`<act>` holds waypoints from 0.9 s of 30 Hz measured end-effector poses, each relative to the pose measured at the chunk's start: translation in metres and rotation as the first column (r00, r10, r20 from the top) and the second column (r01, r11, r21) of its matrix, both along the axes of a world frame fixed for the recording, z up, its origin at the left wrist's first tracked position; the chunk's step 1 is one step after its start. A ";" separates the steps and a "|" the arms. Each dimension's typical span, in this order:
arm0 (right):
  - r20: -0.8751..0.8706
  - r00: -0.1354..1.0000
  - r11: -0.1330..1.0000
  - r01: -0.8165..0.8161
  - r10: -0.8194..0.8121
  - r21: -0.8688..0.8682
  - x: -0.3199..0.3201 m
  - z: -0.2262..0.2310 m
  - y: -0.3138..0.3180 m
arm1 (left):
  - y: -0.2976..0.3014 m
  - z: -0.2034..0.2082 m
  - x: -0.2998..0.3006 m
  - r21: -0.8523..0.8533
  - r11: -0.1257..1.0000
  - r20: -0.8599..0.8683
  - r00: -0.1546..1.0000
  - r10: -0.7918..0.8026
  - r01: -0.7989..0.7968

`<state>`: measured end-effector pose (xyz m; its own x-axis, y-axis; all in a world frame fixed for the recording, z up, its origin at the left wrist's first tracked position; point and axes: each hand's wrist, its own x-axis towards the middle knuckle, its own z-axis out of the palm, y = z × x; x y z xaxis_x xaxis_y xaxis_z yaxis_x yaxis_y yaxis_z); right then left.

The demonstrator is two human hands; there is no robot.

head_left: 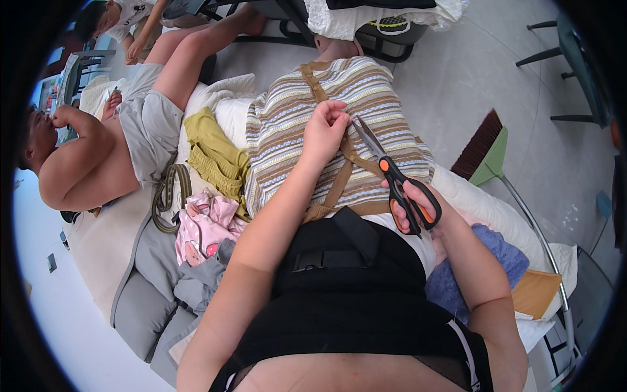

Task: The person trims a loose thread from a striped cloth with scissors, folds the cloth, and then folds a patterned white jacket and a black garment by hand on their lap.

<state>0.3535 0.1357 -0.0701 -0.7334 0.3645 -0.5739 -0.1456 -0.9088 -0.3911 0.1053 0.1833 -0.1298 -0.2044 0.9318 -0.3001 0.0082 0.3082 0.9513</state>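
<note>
A striped knit garment (287, 117) in tan, cream and blue lies spread over a pile of clothes, with brown straps (339, 179) crossing it. My left hand (324, 130) pinches the fabric near where the straps meet. My right hand (418, 206) grips black scissors with orange handle lining (392, 173). Their blades are slightly apart and point up-left at the spot my left hand holds. The blade tips sit right beside my left fingers.
An olive-yellow garment (212, 153), a pink printed cloth (206, 222), an olive webbing strap (166, 196) and grey clothes (157, 261) lie to the left. A blue towel (486, 251) is under my right arm. A green-headed broom (490, 157) leans at the right. Other people sit at the upper left.
</note>
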 end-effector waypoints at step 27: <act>0.112 0.993 0.981 -0.057 0.036 0.185 -0.011 0.000 0.007 | -0.011 0.005 0.007 0.065 0.996 -0.194 0.980 -0.050 0.063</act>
<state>0.3426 0.1428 -0.0705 -0.6897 0.4400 -0.5751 -0.0526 -0.8225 -0.5663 0.1119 0.1719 -0.1252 -0.1982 0.9609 -0.1934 0.2081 0.2340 0.9497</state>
